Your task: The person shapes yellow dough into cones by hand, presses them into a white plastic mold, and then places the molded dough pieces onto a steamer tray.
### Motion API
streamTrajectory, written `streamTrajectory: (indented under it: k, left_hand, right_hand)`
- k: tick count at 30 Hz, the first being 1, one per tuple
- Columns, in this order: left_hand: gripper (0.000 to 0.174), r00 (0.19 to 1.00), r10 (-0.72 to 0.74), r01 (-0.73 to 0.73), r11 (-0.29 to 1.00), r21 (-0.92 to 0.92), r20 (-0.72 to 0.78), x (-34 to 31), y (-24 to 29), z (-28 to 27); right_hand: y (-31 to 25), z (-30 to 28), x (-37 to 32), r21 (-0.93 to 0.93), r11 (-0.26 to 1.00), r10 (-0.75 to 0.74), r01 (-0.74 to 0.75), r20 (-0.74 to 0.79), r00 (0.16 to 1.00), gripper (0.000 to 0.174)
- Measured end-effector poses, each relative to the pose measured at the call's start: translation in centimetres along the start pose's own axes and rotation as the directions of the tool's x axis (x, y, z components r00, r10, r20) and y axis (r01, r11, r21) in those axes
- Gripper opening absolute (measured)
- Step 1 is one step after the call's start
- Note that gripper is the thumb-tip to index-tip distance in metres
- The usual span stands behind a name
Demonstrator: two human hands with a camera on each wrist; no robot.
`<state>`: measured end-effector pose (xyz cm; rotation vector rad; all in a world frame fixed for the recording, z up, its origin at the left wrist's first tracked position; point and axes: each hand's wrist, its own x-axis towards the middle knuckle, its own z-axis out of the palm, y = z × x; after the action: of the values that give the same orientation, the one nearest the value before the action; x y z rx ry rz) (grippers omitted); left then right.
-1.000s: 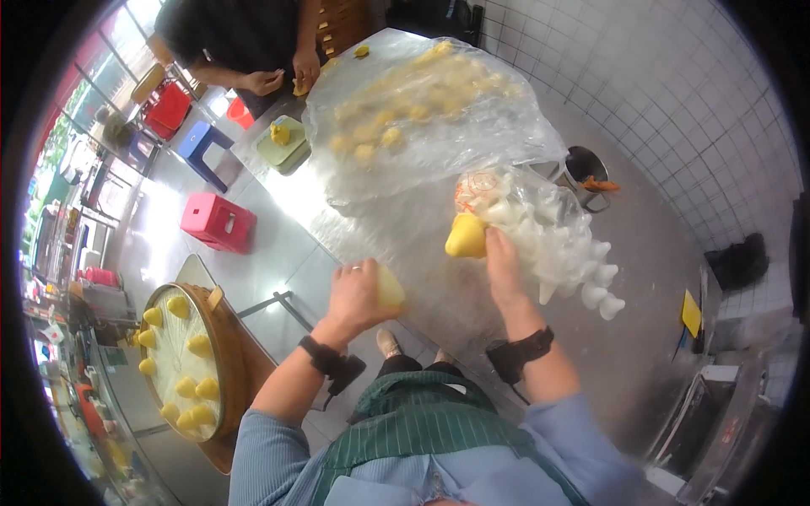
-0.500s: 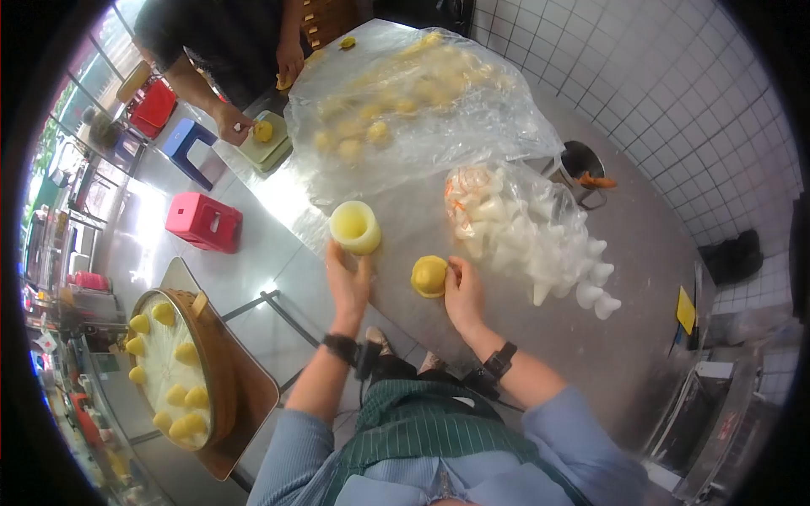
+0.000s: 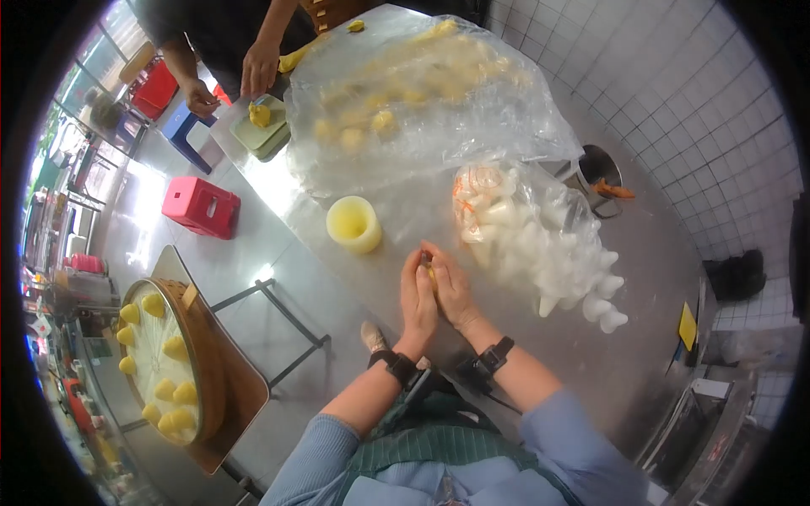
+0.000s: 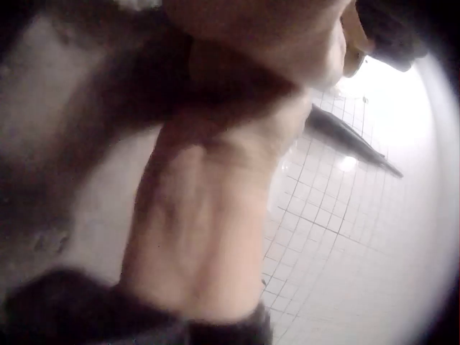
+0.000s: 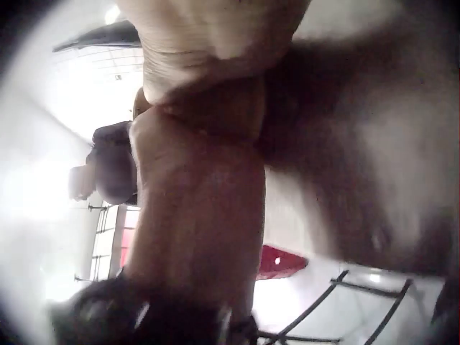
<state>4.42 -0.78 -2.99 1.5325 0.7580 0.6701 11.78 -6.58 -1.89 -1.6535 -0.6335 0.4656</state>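
Note:
In the head view my left hand (image 3: 418, 297) and right hand (image 3: 454, 295) are cupped together over the metal table (image 3: 396, 291). Between the palms they hold a yellow dough piece (image 3: 433, 277), mostly hidden by the fingers. Both wrist views show the two hands meeting, with the dough hidden there. Left of the hands, a pale yellow hollow cup (image 3: 354, 226) stands on the table, its opening towards me. To the right lies a clear bag (image 3: 498, 198) with white cone-shaped pieces spilling from it.
Clear plastic sheeting (image 3: 506, 126) covers yellow dough balls at the back. Beside it a green scale (image 3: 272, 143) bears a yellow lump near another person's hands (image 3: 260, 67). A metal pot (image 3: 601, 169) stands right. At lower left, a round steamer (image 3: 198, 363) holds yellow cones.
My left hand has let go of the cup, which now stands on the table, and joined my right hand around the dough piece. The other person's hand has drawn back from the scale.

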Motion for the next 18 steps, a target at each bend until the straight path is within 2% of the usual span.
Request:
streamTrajectory:
  k: [2,4,5,6,8,9,11,12,14,18]
  left_hand:
    - [0.044,0.996,-0.059,0.063,0.996,-0.068,0.062,1.3,0.3,0.1]
    - [0.044,0.995,-0.036,0.045,0.994,-0.098,0.094,2.1,0.1,-1.3]
    - [0.044,0.997,0.056,-0.053,0.997,-0.054,0.047,2.3,-0.7,-2.1]
    - [0.043,0.989,0.148,-0.148,0.989,-0.003,0.004,2.3,-1.6,-2.5]
    - [0.043,0.99,0.139,-0.14,0.99,-0.01,-0.032,0.9,-1.6,-1.9]
    - [0.044,0.993,0.112,-0.113,0.993,-0.032,-0.034,0.2,-2.0,-0.7]
    - [0.045,0.995,0.089,-0.091,0.995,-0.044,-0.045,-0.3,-1.0,0.0]
    - [0.045,0.996,0.078,-0.08,0.996,-0.048,-0.044,0.1,-1.1,0.1]
    - [0.044,0.99,0.136,-0.136,0.991,-0.017,0.04,1.0,-1.5,-0.3]
    - [0.043,0.982,0.183,-0.184,0.983,-0.023,-0.054,1.4,-1.8,-2.7]
  right_hand:
    - [0.3,-0.1,-1.1,-0.014,1.0,0.026,-0.026,0.001,1.0,0.044]
    - [1.2,-0.5,-1.7,0.236,0.969,0.062,-0.068,0.031,0.998,0.048]
    - [0.8,-1.1,-1.6,0.333,0.93,0.149,-0.157,0.051,0.988,0.051]
    - [0.9,-1.1,-1.0,0.334,0.929,0.146,-0.156,0.055,0.988,0.051]
    - [0.8,-0.8,0.6,0.29,0.957,0.025,-0.02,-0.011,1.0,0.052]
    - [0.6,-0.4,0.8,0.292,0.956,0.027,-0.024,-0.006,1.0,0.052]
    - [-0.6,0.6,0.7,0.011,1.0,0.024,-0.027,0.191,0.981,0.053]
    - [-0.5,0.8,0.2,0.005,0.999,0.035,-0.037,0.193,0.981,0.053]
    - [-0.1,0.8,-0.9,0.174,0.983,0.042,-0.058,0.092,0.995,0.052]
    - [1.4,-0.2,-0.6,0.297,0.951,0.064,-0.081,0.068,0.996,0.052]
